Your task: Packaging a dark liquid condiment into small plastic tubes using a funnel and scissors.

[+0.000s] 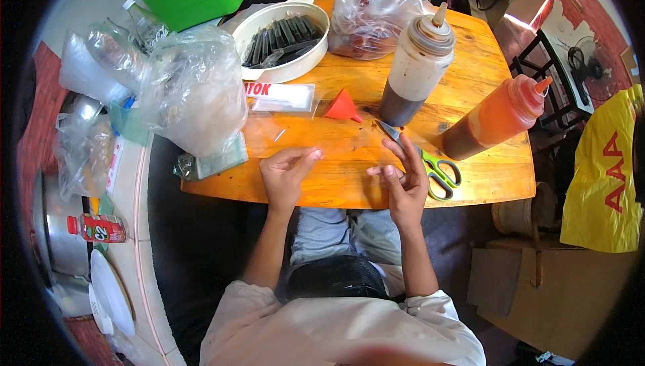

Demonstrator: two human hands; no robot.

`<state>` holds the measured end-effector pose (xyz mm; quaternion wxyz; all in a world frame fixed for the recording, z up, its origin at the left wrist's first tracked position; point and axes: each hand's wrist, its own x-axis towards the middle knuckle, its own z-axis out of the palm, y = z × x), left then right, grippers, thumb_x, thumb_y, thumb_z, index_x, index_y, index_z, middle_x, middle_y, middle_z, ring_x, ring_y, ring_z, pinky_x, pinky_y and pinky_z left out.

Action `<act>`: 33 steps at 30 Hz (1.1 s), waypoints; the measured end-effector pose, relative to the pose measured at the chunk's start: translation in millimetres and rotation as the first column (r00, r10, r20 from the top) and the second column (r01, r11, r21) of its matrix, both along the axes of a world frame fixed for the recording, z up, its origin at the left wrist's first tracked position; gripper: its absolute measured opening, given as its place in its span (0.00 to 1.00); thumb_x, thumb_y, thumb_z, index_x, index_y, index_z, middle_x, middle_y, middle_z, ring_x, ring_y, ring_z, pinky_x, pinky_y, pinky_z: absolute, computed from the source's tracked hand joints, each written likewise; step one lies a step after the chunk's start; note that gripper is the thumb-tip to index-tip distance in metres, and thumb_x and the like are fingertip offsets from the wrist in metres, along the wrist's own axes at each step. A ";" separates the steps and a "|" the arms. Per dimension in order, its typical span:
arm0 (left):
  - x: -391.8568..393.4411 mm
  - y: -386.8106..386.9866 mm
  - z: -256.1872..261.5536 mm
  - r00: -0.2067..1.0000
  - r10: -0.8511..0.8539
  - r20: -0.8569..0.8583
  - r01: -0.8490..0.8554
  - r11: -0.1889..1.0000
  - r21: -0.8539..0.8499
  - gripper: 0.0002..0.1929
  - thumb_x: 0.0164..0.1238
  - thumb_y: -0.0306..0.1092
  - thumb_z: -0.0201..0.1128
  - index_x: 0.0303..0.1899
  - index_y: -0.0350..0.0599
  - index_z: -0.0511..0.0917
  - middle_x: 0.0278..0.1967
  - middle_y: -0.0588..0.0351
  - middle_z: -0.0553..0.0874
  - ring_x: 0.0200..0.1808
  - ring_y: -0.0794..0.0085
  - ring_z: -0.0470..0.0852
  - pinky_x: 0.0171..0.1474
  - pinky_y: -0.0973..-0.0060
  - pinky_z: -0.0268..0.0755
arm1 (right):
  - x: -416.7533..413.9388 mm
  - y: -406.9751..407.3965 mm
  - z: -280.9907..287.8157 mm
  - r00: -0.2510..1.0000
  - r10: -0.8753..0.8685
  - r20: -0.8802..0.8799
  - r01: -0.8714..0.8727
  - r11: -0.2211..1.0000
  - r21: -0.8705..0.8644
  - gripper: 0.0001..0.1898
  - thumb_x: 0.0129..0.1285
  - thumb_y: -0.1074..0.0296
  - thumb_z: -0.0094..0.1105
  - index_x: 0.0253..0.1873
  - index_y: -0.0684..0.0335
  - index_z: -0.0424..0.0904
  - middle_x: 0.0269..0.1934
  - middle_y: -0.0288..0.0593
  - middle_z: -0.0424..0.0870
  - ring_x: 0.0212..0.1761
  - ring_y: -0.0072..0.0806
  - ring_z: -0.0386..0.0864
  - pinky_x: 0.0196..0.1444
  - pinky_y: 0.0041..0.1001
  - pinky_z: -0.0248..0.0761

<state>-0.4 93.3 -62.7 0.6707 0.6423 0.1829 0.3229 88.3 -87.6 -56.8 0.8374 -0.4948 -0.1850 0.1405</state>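
My left hand (285,177) is above the table's near edge, thumb and fingertips pinched together. Whether thin clear film is between them, I cannot tell. To its right, my right hand (406,179) has its fingers apart, with no object plainly visible in it. Just beside that hand lie scissors (439,175) with green and grey handles, their blades partly hidden by the fingers. Beyond the hands, a small red funnel (342,106) lies on the wooden table (322,184). A clear squeeze bottle (415,71) and an orange squeeze bottle (491,119) both contain dark liquid.
A white basin (287,75) holds several dark-filled plastic packets (282,36). Clear plastic bags (196,94) crowd the left side; another filled bag (373,18) is at the back. A printed pack (282,98) lies near the funnel. A tiled ledge (138,265) runs along the left.
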 end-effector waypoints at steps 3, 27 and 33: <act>1.4 6.6 -8.3 0.994 0.051 0.094 -0.036 0.987 -0.155 0.03 0.61 0.20 0.65 0.37 0.32 0.83 0.32 0.50 0.87 0.35 0.74 0.85 0.44 0.78 0.77 | -0.2 0.1 0.8 0.999 -0.028 -0.022 0.028 1.000 0.000 0.29 0.67 0.78 0.56 0.71 0.67 0.58 0.63 0.55 0.72 0.39 0.32 0.85 0.35 0.20 0.74; 2.5 9.4 -3.7 0.947 0.255 0.194 -0.170 0.914 -0.369 0.07 0.69 0.26 0.60 0.46 0.40 0.79 0.40 0.57 0.83 0.39 0.78 0.79 0.37 0.79 0.72 | 6.7 -6.4 -4.6 0.989 0.102 -0.105 -0.095 0.993 0.073 0.24 0.70 0.75 0.51 0.68 0.70 0.62 0.60 0.56 0.75 0.63 0.39 0.74 0.51 0.23 0.69; 1.9 11.5 -9.2 0.925 0.312 0.214 -0.236 0.918 -0.318 0.07 0.68 0.24 0.61 0.45 0.41 0.78 0.41 0.60 0.82 0.39 0.80 0.78 0.38 0.81 0.71 | 4.8 -5.7 -3.8 0.977 0.080 -0.197 -0.081 0.997 0.002 0.20 0.74 0.60 0.49 0.60 0.73 0.71 0.50 0.53 0.83 0.46 0.36 0.85 0.38 0.21 0.69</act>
